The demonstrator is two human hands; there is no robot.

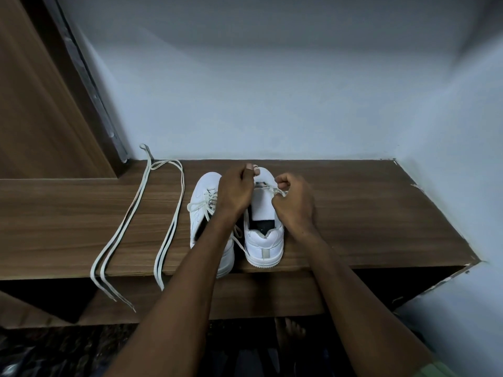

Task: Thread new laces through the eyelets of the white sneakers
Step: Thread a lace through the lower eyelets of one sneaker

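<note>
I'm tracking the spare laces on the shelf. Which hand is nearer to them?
Left. The left hand grips the toe of the right sneaker, with the other sneaker between it and the spare laces. The right hand pinches a lace end farther right.

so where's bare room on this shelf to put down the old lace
Bare wood right of the right sneaker, out to the wall, and a narrower strip between the loose laces and the left sneaker. Crowded where both hands work.

white sneakers (pixel 263 242) side by side, laces (pixel 141 210) alongside
</note>
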